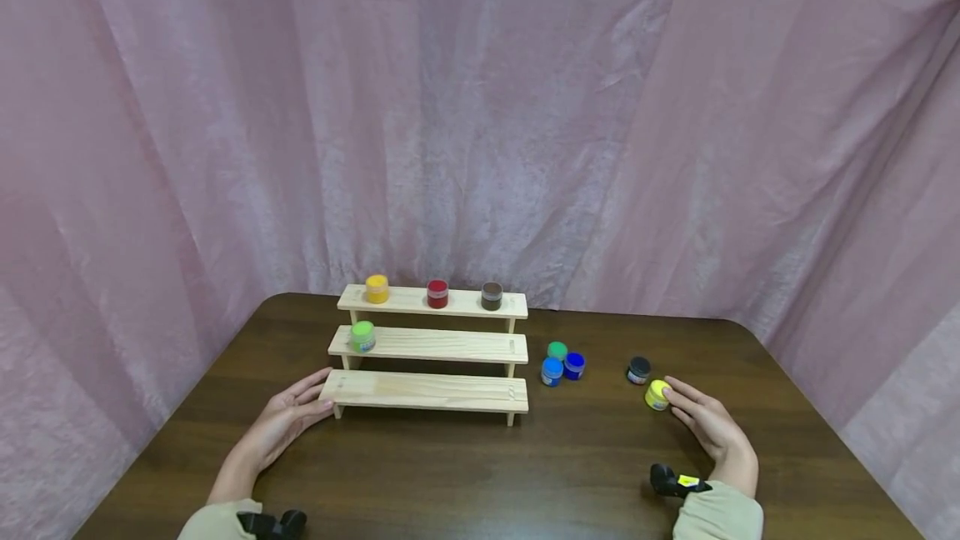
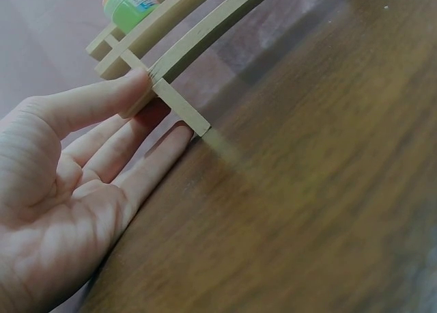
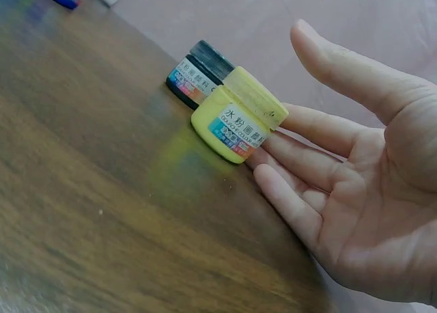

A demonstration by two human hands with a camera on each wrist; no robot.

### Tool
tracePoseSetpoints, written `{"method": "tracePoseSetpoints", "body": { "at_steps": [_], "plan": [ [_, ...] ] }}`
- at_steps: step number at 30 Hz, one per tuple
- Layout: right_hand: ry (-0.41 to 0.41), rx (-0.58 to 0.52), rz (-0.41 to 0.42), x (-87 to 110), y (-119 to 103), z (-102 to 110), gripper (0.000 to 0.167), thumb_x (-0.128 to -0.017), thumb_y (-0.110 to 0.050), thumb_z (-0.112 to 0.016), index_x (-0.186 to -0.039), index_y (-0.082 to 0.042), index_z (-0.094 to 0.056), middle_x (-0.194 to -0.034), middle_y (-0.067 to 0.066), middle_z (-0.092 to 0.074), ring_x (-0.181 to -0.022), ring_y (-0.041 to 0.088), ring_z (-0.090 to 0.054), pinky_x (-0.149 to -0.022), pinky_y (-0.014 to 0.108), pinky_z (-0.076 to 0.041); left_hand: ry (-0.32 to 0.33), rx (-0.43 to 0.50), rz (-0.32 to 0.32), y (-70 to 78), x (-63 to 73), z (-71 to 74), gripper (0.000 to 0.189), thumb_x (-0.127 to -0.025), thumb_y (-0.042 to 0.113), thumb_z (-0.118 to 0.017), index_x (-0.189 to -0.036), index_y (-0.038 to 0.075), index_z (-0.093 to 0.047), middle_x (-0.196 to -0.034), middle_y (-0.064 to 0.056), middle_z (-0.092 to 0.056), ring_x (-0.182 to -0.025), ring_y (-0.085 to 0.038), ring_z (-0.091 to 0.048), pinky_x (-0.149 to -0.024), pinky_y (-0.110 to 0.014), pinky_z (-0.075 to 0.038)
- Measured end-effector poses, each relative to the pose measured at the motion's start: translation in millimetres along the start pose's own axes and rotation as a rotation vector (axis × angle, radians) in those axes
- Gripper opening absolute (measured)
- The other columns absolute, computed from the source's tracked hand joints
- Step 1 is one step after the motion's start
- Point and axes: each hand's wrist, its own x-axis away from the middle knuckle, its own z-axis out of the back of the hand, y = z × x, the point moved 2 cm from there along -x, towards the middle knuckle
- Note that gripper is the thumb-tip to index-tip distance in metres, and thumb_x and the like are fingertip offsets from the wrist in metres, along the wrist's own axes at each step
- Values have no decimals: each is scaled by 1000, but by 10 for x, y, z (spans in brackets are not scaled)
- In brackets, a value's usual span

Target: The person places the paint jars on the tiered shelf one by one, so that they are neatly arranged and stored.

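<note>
In the head view, my left hand [image 1: 281,423] holds the left end of a three-step wooden display rack [image 1: 427,390] at its lowest step. The left wrist view shows the thumb on the board's end and the fingers by its leg. My right hand [image 1: 708,426] is beside a yellow gouache paint jar [image 1: 656,395], standing upright on the table. In the right wrist view, the fingers of that hand [image 3: 369,169] reach the jar's far side, and its thumb is raised apart from it. A black paint jar [image 3: 194,74] stands just behind the yellow one.
The top step bears an orange-yellow jar [image 1: 377,289], a red jar [image 1: 437,294] and a brown jar [image 1: 492,297]. A light green jar [image 1: 363,337] sits on the middle step's left. Right of the rack cluster a green jar [image 1: 557,349], light blue jar [image 1: 552,372] and dark blue jar [image 1: 573,366].
</note>
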Motion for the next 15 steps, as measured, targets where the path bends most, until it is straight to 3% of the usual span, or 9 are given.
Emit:
{"method": "tracePoseSetpoints", "body": {
  "at_steps": [15],
  "plan": [
    [-21, 211, 57, -8, -14, -41, 74, -94, -16, -63, -150, 9, -23, -155, 31, -25, -95, -21, -48, -84, 6, -43, 8, 11, 3, -13, -6, 9, 78, -95, 5, -59, -155, -2, -10, -115, 19, -60, -109, 2, -61, -95, -16, -51]
  ]
}}
